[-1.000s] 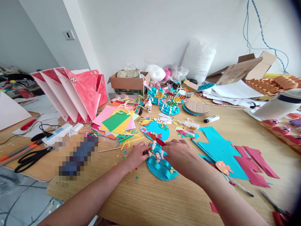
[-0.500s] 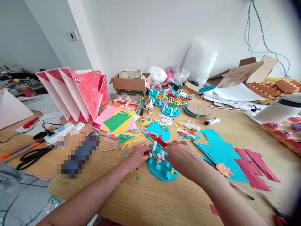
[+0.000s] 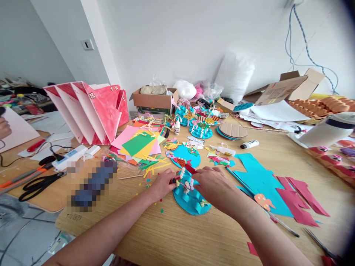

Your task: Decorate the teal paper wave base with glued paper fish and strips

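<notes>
A round blue paper craft (image 3: 191, 206) with looped blue strips and twisted white strips stands on the table in front of me. My left hand (image 3: 164, 184) pinches its upper left side, fingers closed. From the right, my right hand (image 3: 212, 183) curls over its top, with thumb and fingertips at the small parts there; the exact grip is partly hidden. A red paper piece (image 3: 190, 169) pokes out by my right fingers. Just behind lies a flat blue disc (image 3: 191, 153) with paper fish (image 3: 181, 162) on and around it.
Coloured paper sheets (image 3: 138, 142) and strips lie left of centre. On the right are blue paper (image 3: 260, 184), red offcuts (image 3: 298, 207), a pen (image 3: 283, 223) and scissors (image 3: 321, 244). Finished-looking blue crafts (image 3: 201, 131) and a glue bottle (image 3: 177, 127) stand behind. Another person's hand (image 3: 4, 127) shows far left.
Both my hands stay at the craft with hardly any movement. Another person's hand, holding something dark, has come into view at the left edge. The view has shifted slightly.
</notes>
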A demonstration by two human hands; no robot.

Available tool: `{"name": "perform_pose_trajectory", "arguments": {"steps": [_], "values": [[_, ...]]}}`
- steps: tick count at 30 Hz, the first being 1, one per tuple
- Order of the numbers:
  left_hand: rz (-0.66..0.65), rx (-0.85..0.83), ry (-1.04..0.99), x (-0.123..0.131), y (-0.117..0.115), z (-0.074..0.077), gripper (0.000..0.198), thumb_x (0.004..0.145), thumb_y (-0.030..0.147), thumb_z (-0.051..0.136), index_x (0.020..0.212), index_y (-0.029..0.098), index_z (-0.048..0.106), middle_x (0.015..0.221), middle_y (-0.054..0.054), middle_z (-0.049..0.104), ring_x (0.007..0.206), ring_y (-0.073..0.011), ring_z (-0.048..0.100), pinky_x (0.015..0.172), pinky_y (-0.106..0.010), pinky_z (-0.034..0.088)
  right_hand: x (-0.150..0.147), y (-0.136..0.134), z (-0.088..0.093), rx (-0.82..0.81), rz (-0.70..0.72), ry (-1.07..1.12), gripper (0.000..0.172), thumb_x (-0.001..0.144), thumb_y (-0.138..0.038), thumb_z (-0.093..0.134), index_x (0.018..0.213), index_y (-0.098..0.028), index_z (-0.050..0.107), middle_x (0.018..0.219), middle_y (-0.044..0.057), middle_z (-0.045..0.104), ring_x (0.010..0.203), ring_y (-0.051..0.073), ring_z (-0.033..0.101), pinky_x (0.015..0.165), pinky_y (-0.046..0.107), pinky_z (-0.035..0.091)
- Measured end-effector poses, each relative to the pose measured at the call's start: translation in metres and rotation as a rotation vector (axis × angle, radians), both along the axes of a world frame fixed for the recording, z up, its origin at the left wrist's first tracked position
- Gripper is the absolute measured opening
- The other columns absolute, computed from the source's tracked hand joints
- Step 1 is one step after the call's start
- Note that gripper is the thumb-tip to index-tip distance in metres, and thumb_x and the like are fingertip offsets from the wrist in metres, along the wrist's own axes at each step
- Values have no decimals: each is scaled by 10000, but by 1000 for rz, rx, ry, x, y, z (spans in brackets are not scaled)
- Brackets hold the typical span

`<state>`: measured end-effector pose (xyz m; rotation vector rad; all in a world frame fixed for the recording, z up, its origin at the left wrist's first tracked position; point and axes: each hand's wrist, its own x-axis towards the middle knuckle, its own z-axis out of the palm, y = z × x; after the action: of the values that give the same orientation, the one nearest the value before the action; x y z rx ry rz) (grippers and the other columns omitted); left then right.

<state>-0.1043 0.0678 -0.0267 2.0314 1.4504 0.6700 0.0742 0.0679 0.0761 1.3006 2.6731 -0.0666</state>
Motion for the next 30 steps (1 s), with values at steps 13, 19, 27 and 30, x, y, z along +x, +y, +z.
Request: {"name": "perform_pose_trajectory", "arguments": {"steps": [13, 19, 27, 30], "values": [[-19, -96, -125, -7, 1, -2, 136, 688, 173, 575, 812, 164, 519, 713, 34, 445, 619, -103, 421, 530, -200, 328, -2, -1, 9, -27, -13, -3, 209, 805, -211, 440, 841, -197, 645, 867, 81, 667, 924, 207, 570, 712, 299, 348], [-47, -185, -254, -10, -1, 0, 277, 657, 113, 565, 924, 174, 520, 782, 29, 476, 632, -93, 446, 567, -198, 372, -2, -2, 8, -10, -6, -16, 206, 805, -208, 442, 840, -205, 644, 875, 71, 666, 902, 220, 577, 690, 306, 345], [-26, -319, -398, -11, -4, 7, 366, 609, 76, 583, 949, 178, 496, 795, 41, 486, 636, -79, 449, 597, -198, 389, 1, -2, 9, -7, -2, -11, 204, 815, -256, 450, 845, -209, 646, 885, 72, 660, 905, 215, 573, 714, 309, 340], [-19, -325, -433, -12, -5, 8, 369, 613, 92, 593, 957, 182, 491, 817, 38, 493, 622, -70, 446, 584, -191, 381, 1, -4, 11, -11, -8, -2, 210, 819, -260, 448, 869, -214, 647, 880, 74, 656, 915, 204, 568, 722, 296, 337]]}}
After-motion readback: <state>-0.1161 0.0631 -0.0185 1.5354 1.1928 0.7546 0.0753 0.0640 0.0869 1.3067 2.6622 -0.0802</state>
